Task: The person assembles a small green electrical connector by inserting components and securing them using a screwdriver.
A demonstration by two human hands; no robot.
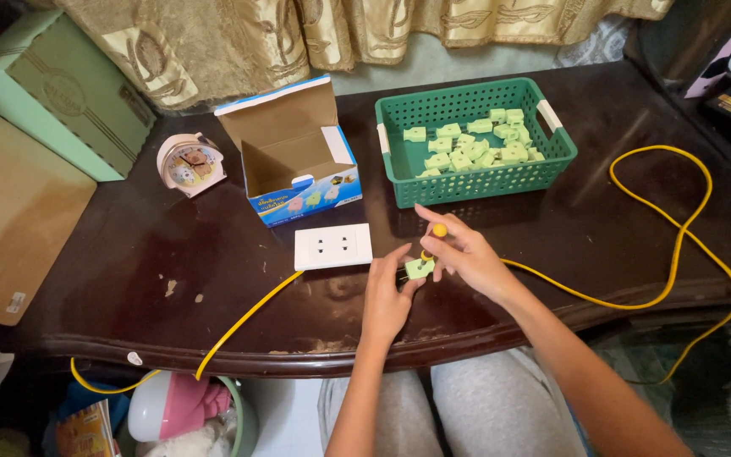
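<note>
Both my hands meet just below centre frame, over the dark glossy wooden desk (171,254). My left hand (385,298) pinches a small pale-green plastic plug (419,268) from its left side, fingers closed on it; two thin metal prongs stick out toward the left. The plug is blocky and matte, held just above the desk surface. My right hand (465,256) is closed around a small screwdriver (436,235) with a rounded yellow handle top, its tip down on the plug; the shaft is mostly hidden by my fingers.

Just left of the hands, a flat white rectangular wall socket plate (333,246) lies face up on the desk, smooth plastic, two outlet pairs. A thin yellow cable (678,237) runs from under the plate toward lower left, and also loops wide across the right side of the frame.

Upper centre-right: green plastic mesh basket (399,173) with white handles, holding a pile of matching pale-green plugs (471,145). Left of it, an open cardboard box (294,152), blue and white outside, brown inside, flap up. Further left, a small round pink alarm clock (190,164). Desk finish is worn and chipped along the front edge.
</note>
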